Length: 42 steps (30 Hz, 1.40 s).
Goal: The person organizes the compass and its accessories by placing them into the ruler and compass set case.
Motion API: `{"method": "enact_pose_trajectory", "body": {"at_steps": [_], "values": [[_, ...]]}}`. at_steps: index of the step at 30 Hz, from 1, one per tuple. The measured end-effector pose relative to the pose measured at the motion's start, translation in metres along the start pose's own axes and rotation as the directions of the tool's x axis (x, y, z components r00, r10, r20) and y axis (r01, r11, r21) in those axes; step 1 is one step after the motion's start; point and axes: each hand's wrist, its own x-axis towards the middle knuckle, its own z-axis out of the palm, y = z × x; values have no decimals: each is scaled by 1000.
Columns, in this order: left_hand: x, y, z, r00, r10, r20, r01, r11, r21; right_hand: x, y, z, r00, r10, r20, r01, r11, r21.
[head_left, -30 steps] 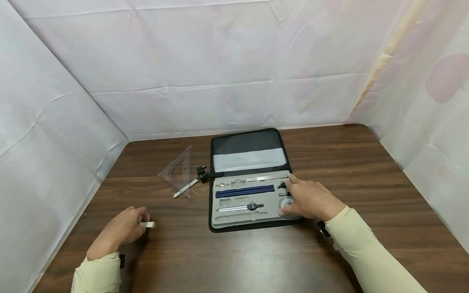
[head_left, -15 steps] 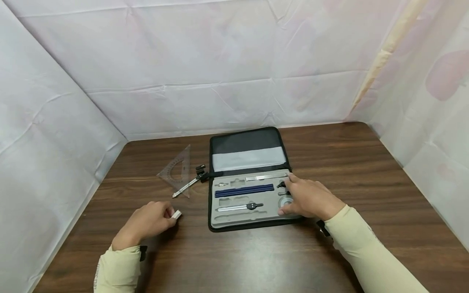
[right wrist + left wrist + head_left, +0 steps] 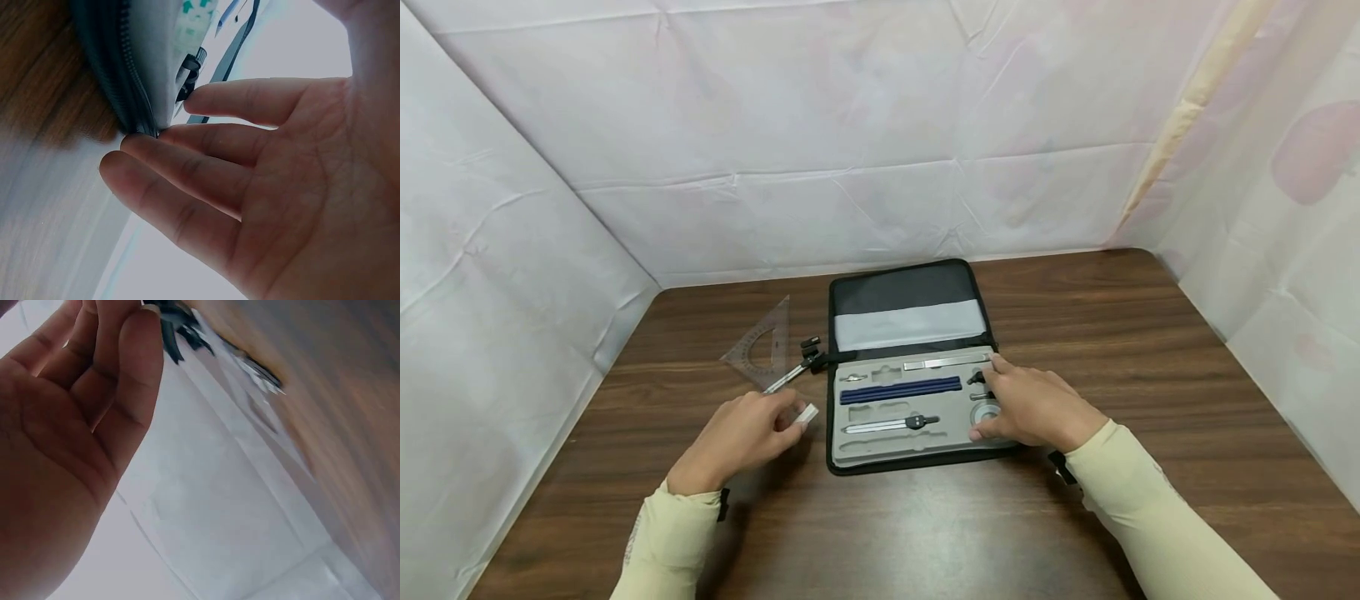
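Note:
In the head view my left hand [image 3: 741, 439] pinches a small white block [image 3: 807, 415] that looks like an eraser, held just left of the case. The left wrist view shows its fingers [image 3: 139, 369] bent together, with the block hidden there. An unzipped black drawing-instrument case [image 3: 919, 461] lies flat with its lid back. My right hand [image 3: 1037, 406] rests at its right edge, and the right wrist view has those fingers [image 3: 187, 169] nearly straight beside the zip. The grey tray holds a compass [image 3: 887, 425], dark blue pencils [image 3: 901, 390] and a round clear container [image 3: 983, 413].
Left of the case lie a clear set square [image 3: 756, 348], another compass [image 3: 787, 377] and a small black sharpener-like piece [image 3: 810, 342]. A metal strip [image 3: 946, 362] sits in the upper tray slot. White cloth [image 3: 850, 125] hangs behind the brown table [image 3: 1090, 308].
My left hand has moved right and a little away from me, bringing the white block near the case's left edge. The right hand has stayed in place.

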Motion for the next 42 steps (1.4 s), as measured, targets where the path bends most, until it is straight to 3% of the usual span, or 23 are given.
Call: {"method": "enact_pose_trajectory", "body": {"at_steps": [8, 20, 28, 36, 42], "values": [[39, 17, 6, 996, 41, -81, -41, 999, 8, -1, 0, 0, 1000, -3, -5, 3, 1000, -4], [82, 43, 22, 992, 94, -85, -82, 987, 135, -2, -2, -1, 1000, -4, -1, 4, 1000, -1], [93, 56, 32, 972, 196, -133, -172, 970, 174, -3, -1, 0, 1000, 1, 0, -1, 1000, 1], [96, 60, 34, 974, 185, -130, -165, 975, 149, -4, -1, 0, 1000, 0, -3, 0, 1000, 3], [96, 65, 35, 981, 171, -94, -154, 973, 170, -5, -2, 0, 1000, -8, -9, 8, 1000, 3]]}}
